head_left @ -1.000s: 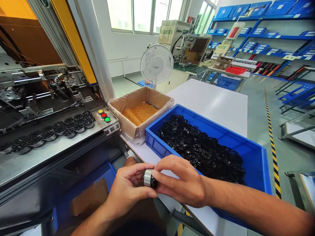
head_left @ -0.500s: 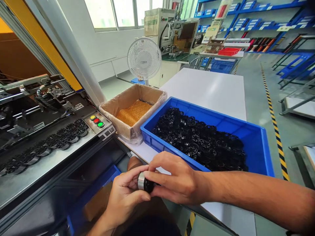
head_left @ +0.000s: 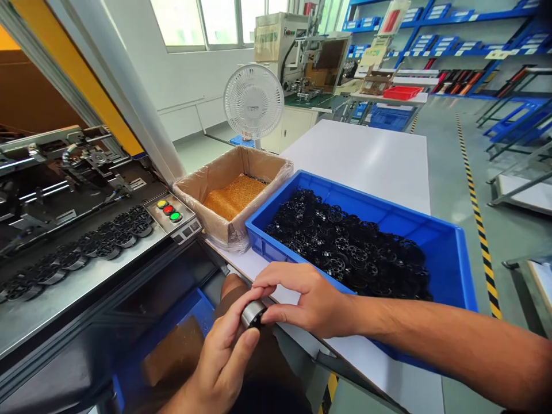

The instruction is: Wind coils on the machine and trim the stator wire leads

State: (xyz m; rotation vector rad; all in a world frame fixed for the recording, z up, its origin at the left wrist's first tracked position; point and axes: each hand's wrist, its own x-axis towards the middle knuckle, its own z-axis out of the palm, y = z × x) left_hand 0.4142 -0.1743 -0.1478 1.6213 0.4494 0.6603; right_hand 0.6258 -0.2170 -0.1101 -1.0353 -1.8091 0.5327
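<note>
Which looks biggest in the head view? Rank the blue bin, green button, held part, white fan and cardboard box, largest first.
1. Blue bin
2. Cardboard box
3. White fan
4. Held part, partly hidden
5. Green button

a silver-banded part [head_left: 251, 314] between left hand [head_left: 221, 352] and right hand [head_left: 314, 300]
left fingers wrap it, right thumb touches its end; from there, a blue bin [head_left: 448, 264] of black pieces [head_left: 340, 244] sits at 2 o'clock, a carton [head_left: 211, 223] at 12, a row of similar parts [head_left: 89, 244] near 10.

Round white plastic fan [head_left: 253, 102] hanging out in back; shallow red plastic tray [head_left: 402, 93] farther off; black-and-yellow striped tape [head_left: 485, 259] down shiny grey floor [head_left: 446, 178].
</note>
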